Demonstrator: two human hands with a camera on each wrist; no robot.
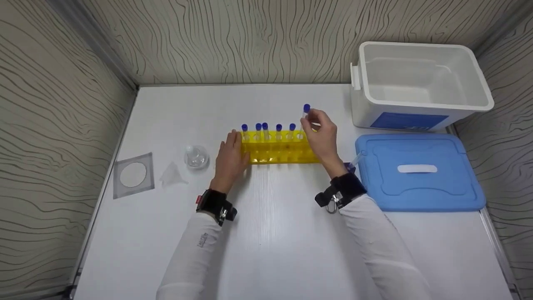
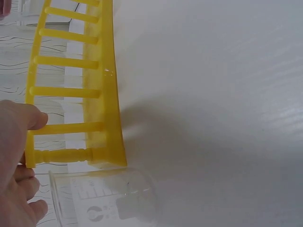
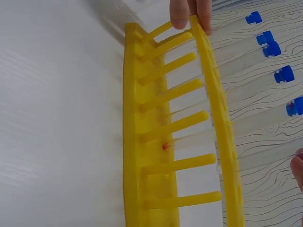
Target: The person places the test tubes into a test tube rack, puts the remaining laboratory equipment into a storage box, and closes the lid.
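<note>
A yellow tube rack (image 1: pixel 277 146) stands mid-table with several blue-capped tubes (image 1: pixel 265 130) upright in its back row. My left hand (image 1: pixel 238 143) holds the rack's left end, fingers on the end and thumb at the front; the left wrist view shows the thumb (image 2: pixel 33 118) against the rack (image 2: pixel 102 94). My right hand (image 1: pixel 310 121) pinches one more blue-capped tube (image 1: pixel 306 110), held upright just above the rack's right end. In the right wrist view the rack (image 3: pixel 151 142) and the capped tubes (image 3: pixel 284 74) fill the frame.
An open white bin (image 1: pixel 420 104) stands at the back right, with its blue lid (image 1: pixel 416 187) lying flat in front of it. Left of the rack are a small glass flask (image 1: pixel 196 157), a clear funnel (image 1: pixel 171 175) and a square sheet with a white disc (image 1: pixel 133 175). A clear beaker (image 2: pixel 104 198) shows by my left hand.
</note>
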